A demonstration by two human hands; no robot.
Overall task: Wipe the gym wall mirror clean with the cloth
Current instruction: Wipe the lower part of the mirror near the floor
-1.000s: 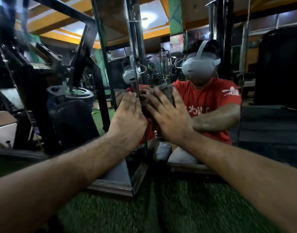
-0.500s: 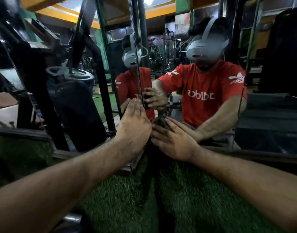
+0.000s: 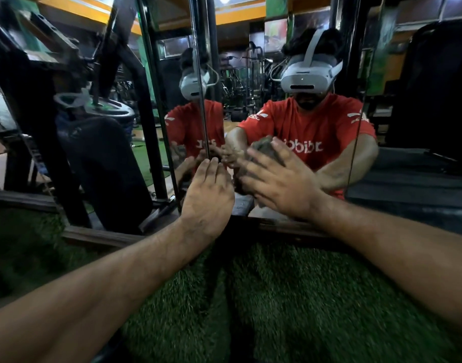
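1. Low on the mirror [image 3: 290,74], near its bottom edge: my right hand [image 3: 282,182], fingers spread and nearly straight, presses a bunched grey cloth [image 3: 264,150] flat against the glass.
2. Cloth: mostly covered by that hand; its top shows above the fingertips.
3. Left hand [image 3: 207,195]: just beside the right, fingers straight and together, lying flat at the vertical seam where two mirror panels meet; it holds nothing.
4. Mirror frame [image 3: 290,227]: dark wooden strip along the bottom edge, directly under both wrists.
5. Green turf [image 3: 277,297]: floor covering below the frame, under both forearms.
6. Reflection: a person in a red shirt wearing a white headset [image 3: 307,74].
7. Weight plate [image 3: 104,107]: left of the mirror's left edge, on a dark machine.
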